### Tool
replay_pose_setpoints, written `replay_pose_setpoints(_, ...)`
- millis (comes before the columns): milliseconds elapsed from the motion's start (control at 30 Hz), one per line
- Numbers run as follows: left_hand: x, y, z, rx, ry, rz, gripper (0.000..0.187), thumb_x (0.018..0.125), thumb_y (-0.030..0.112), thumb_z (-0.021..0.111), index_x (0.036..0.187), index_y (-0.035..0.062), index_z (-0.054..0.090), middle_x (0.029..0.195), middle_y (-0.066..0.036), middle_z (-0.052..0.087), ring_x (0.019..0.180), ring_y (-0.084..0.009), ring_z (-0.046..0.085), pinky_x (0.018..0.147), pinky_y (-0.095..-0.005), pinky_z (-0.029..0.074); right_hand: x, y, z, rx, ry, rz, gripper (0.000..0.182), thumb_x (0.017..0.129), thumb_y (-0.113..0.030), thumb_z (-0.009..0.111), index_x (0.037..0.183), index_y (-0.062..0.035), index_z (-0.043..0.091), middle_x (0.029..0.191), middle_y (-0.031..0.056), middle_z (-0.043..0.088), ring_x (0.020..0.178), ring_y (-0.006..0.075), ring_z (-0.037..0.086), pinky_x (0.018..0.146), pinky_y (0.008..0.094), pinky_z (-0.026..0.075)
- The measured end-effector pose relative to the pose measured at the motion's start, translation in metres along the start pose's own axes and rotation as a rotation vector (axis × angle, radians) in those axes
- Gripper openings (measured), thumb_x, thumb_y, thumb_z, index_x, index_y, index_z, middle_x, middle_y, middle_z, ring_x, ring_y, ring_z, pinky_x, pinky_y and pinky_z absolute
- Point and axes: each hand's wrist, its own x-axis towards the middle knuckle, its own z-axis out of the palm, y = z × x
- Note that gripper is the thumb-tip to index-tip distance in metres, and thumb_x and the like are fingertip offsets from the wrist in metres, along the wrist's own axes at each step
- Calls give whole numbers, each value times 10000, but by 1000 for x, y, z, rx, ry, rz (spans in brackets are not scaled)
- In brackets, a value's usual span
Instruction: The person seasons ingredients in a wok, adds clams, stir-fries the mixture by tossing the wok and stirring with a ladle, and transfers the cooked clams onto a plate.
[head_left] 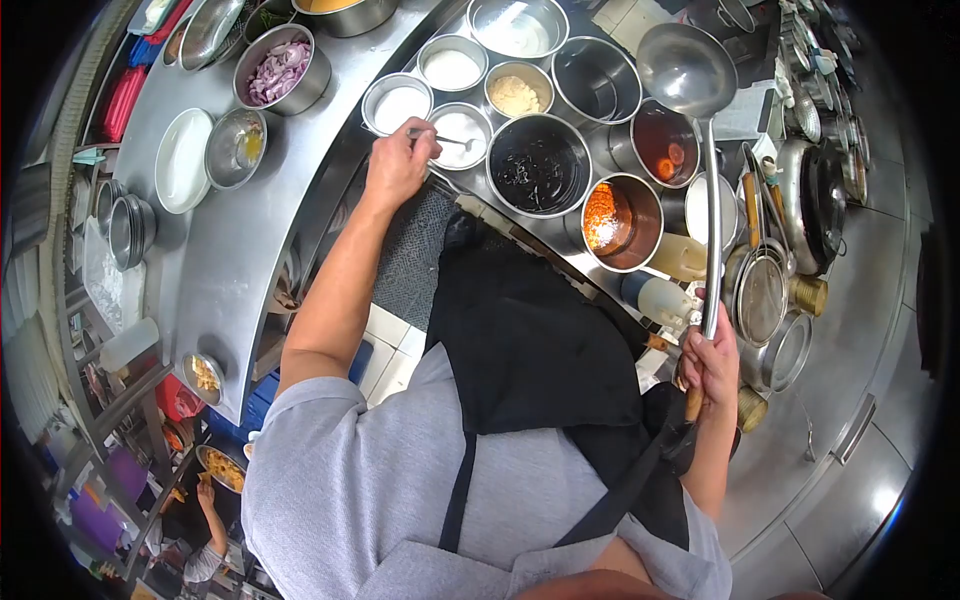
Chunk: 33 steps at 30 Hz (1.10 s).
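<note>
Ladle (712, 190), long and metal, its bowl raised above the surface at the far right, its wooden grip clamped by the right hand's (708, 365) fingers. Nearby stand a dark-filled pot (539, 115) and a pot of red oil (647, 202). The left hand's (398, 165) fingers pinch a spoon (452, 140) at a small container (462, 166) of white contents.

We see a smooth, shiny metal ladle (688, 72) with a wooden handle end (694, 404), a matt black cloth apron (530, 335), and a glossy steel counter (225, 240).
</note>
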Motion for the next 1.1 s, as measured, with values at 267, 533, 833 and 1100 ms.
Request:
replay_pose_setpoints(267,1,-48,-13,-481,78,-247,183,1000,155,505,1012,5,609,827,-110,693,761,-169,686,648,-252,518,6,-6,12,-77,-66,139,652,872,-43,594,1461,-94,319,639,6,443,378,57,372,335,191,319)
replay_pose_setpoints(533,0,-48,-29,-673,119,-304,191,1002,176,511,1047,8,588,858,-120,687,758,-188,686,649,-259,513,-1,-13,11,-180,-165,274,742,838,4,547,1512,-113,259,669,28,470,392,89,418,361,218,365)
replay_pose_setpoints(833,22,55,-53,79,203,297,193,990,172,514,996,13,623,754,-84,696,722,-155,692,638,-281,528,-3,-31,26,-244,-266,388,783,803,15,544,1520,-117,258,652,19,464,397,97,426,380,226,368)
replay_pose_setpoints(1100,112,-23,-1,284,290,260,170,908,221,591,975,76,650,764,-180,669,717,-380,657,665,-460,522,-11,-19,29,-184,-232,384,778,813,3,572,1516,-141,272,634,30,454,415,96,392,366,212,366)
